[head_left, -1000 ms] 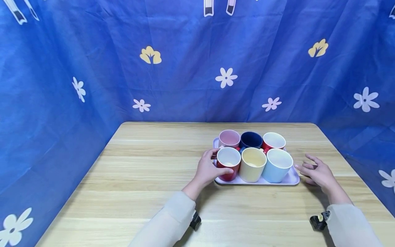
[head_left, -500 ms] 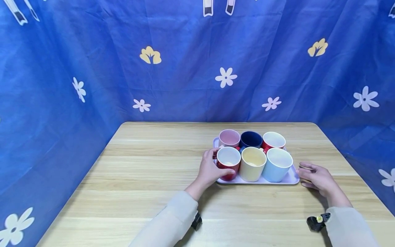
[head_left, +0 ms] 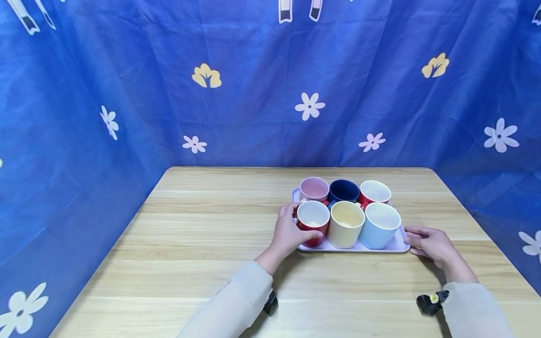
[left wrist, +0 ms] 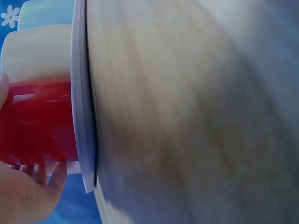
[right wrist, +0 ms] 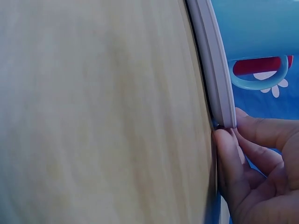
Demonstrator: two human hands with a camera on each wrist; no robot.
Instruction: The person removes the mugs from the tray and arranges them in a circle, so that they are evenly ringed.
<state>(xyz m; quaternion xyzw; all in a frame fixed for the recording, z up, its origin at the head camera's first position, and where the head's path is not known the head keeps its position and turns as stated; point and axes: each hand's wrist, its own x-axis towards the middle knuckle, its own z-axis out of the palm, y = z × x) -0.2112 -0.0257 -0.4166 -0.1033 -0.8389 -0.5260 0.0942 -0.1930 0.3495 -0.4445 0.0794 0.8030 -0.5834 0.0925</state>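
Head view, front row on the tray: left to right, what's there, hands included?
left hand → red mug → yellow mug → light blue mug → tray right edge → right hand

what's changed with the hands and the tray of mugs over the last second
The right hand moved in from beside the tray, lowered, and now touches its right edge with its fingers. The left hand kept its place at the red mug. All six mugs and the tray stayed put.

Six mugs on a pale tray (head_left: 399, 245) on a wooden tabletop (head_left: 203, 244), left hand (head_left: 287, 233) gripping the red mug (head_left: 312, 225), right hand (head_left: 432, 244) apparently touching the tray's right edge
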